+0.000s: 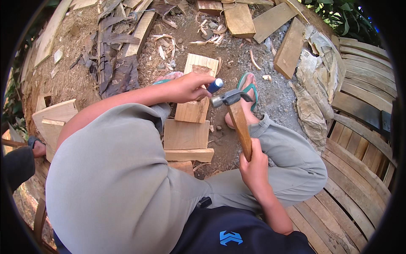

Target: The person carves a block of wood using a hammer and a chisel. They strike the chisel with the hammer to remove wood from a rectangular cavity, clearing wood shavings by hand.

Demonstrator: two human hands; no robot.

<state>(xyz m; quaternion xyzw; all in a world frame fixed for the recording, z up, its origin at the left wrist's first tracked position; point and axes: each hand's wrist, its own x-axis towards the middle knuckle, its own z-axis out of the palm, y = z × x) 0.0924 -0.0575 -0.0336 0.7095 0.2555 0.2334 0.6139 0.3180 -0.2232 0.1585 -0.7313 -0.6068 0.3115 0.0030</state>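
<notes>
My left hand [189,88] is closed around a chisel [215,86] with a blue handle and a pale end cap. It holds the tool over a wooden block [191,111], where a rough recess shows beyond my fingers; the chisel's blade is hidden. In my right hand [254,166] is a claw hammer [239,123], gripped low on its wooden handle. The hammer's metal head is just right of the chisel's end cap, with a small gap visible between them. Beneath the near end of the block sits another piece of wood [186,134].
Cut timber pieces [239,20] and pale shavings lie on the dirt at the far side. Dark bark strips [120,74] are at the left, torn paper sacking [313,80] at the right. A slatted bench [334,211] curves along the right. Another person's foot [39,148] shows at the left edge.
</notes>
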